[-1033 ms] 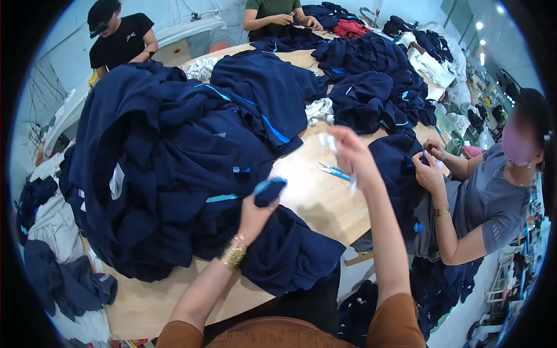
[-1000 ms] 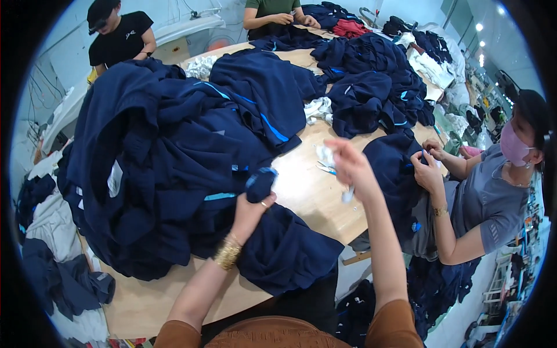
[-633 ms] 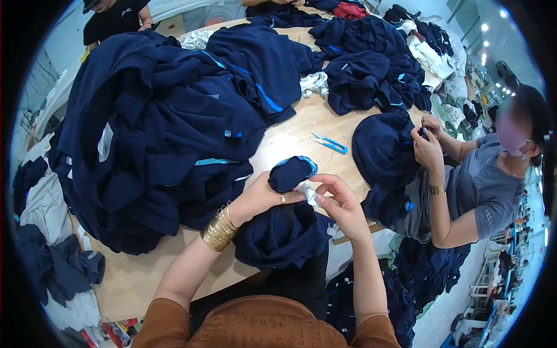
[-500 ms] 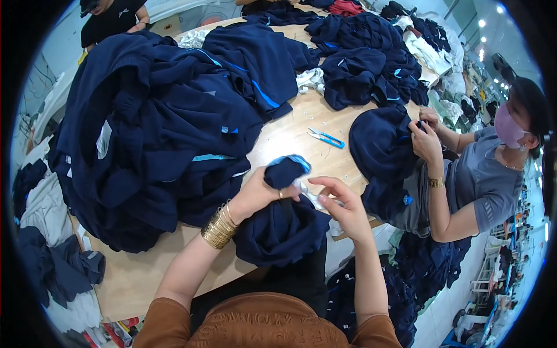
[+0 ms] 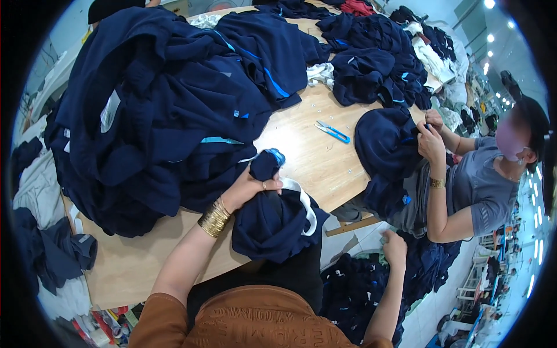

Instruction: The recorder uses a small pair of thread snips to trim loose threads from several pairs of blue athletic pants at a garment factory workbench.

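Observation:
My left hand [image 5: 250,190] is closed around the bunched edge of a navy garment [image 5: 272,232], with a bit of bright blue trim showing above the thumb. From that grip a white tape [image 5: 304,203] curves down over the garment, which hangs at the table's near edge. Out to the right, beyond the tabletop, my right hand [image 5: 395,248] has its fingers drawn together. Something small and greyish shows at its fingertips, too unclear to name. Blue thread snips [image 5: 332,131] lie on the table beyond the garment.
A large heap of navy garments [image 5: 174,122] covers the table's left side, with more navy piles [image 5: 365,69] at the back. At right a co-worker [image 5: 476,185] handles a navy garment [image 5: 386,142]. Dark garments [image 5: 360,290] lie below on the floor side. The wooden tabletop [image 5: 307,156] carries small scraps.
My right hand has left the white tape and swung right and down, off the table. The tape now hangs loose in a curve. My left hand keeps its hold, slightly further left.

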### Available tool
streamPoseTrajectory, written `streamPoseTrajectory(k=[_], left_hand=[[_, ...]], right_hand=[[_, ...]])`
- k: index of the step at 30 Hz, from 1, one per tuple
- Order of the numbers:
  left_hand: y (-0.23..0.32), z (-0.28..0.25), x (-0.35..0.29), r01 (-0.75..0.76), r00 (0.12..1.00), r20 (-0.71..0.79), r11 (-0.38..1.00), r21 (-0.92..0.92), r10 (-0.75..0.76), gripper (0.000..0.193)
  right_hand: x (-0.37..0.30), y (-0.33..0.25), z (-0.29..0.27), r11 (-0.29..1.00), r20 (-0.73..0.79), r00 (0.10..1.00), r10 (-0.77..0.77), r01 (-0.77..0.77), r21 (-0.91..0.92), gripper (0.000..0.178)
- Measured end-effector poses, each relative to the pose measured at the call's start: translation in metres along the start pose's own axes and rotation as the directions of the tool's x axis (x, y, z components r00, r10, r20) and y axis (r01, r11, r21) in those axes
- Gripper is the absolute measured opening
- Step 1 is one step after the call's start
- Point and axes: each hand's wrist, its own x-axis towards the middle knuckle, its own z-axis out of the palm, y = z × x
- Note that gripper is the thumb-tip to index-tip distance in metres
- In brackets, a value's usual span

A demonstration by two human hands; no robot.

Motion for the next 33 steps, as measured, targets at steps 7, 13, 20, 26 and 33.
streamPoseTrajectory(k=[7,13,20,26,33], left_hand=[[-0.010,0.006,0.000,-0.035,0.996,0.083,0.995,0.091,0.028,0.018],[-0.004,0.003,-0.003,-0.117,0.993,0.050,0.980,0.160,0.110,0.023],[-0.012,0.002,-0.002,-0.114,0.993,0.045,0.976,0.186,0.107,0.018],[-0.019,0.017,-0.001,-0.131,0.990,0.073,0.974,0.187,0.120,0.017],[-0.024,0.000,-0.001,-0.138,0.986,-0.060,0.960,0.242,0.157,0.018]], right_hand=[[-0.002,-0.211,-0.031,0.357,-0.363,0.798,-0.481,0.556,0.750,0.035],[0.009,-0.227,-0.029,0.456,-0.321,0.753,-0.575,0.620,0.638,0.014],[-0.003,-0.170,-0.036,0.612,-0.198,0.894,-0.401,0.423,0.669,0.017],[-0.021,-0.135,-0.050,0.514,0.159,0.891,-0.424,0.093,0.853,0.030],[-0.015,-0.038,-0.048,0.620,0.511,0.822,-0.252,-0.268,0.737,0.028]])
